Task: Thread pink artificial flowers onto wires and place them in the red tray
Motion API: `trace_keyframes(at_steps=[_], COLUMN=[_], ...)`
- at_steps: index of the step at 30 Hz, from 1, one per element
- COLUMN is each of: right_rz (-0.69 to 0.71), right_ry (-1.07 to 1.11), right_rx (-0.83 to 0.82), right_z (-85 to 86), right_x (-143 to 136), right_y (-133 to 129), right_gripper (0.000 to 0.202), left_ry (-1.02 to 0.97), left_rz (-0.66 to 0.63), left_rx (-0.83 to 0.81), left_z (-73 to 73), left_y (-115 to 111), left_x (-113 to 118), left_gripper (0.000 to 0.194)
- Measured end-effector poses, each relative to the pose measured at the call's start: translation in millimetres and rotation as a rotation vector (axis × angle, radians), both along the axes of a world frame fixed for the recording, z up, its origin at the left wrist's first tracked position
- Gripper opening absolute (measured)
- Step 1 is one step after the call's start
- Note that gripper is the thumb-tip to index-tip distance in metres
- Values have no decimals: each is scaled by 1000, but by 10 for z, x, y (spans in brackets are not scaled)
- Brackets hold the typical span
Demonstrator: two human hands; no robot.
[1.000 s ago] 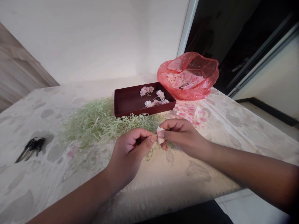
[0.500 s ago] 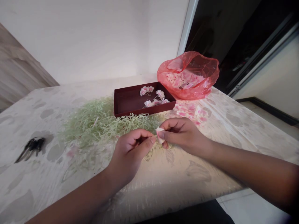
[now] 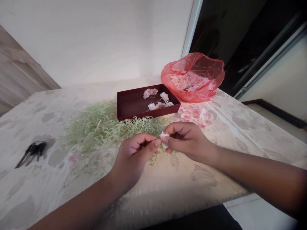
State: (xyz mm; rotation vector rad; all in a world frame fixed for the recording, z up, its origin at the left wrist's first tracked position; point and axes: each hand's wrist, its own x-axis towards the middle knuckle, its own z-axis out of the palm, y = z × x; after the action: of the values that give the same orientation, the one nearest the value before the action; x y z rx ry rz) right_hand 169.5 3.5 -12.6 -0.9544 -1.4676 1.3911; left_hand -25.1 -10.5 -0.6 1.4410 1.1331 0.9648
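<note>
The flat dark-red box (image 3: 148,114) has pink-white flowers (image 3: 164,96); the red plastic bag (image 3: 200,96), pink bits (image 3: 184,82). Right hand (image 3: 189,140) pinches a pink-white petal (image 3: 164,138); left hand (image 3: 133,155) pinches, can't tell what.

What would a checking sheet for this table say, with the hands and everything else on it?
Surface: table with a pale, leaf-patterned cover.
Job's things: pink-and-white petal piece in the fingers; similar flowers inside a dark red box; loose petals in front of an open red bag holding more.
Clutter: green shreds spread in front and left of the box; keys at far left.
Grippers: bare hands; right hand pinches the petal piece; left hand has thumb and forefinger together beside it, grip too small to tell.
Cables: nothing seen.
Surroundings: white wall behind; dark opening at right.
</note>
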Motion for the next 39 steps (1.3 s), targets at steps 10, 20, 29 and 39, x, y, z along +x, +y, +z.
trace_keyframes(at_steps=[10,20,29,39], right_rz=[10,28,59,14], right_ry=[-2,-30,27,37], right_rx=[-18,-22,-91,-103], right_z=[-39,-5,101,167], right_x=[-47,-34,13,74], right_y=[-27,-51,49,144], right_gripper=[21,20,23,31], left_ry=[-62,-43,32,307], left_rz=[-19,-46,-29,-6], left_rx=[-39,0,58,410], left_z=[1,27,-8,-40], left_y=[19,19,36,45], left_x=[-20,-34,-21,-44], left_gripper=[17,18,16,19])
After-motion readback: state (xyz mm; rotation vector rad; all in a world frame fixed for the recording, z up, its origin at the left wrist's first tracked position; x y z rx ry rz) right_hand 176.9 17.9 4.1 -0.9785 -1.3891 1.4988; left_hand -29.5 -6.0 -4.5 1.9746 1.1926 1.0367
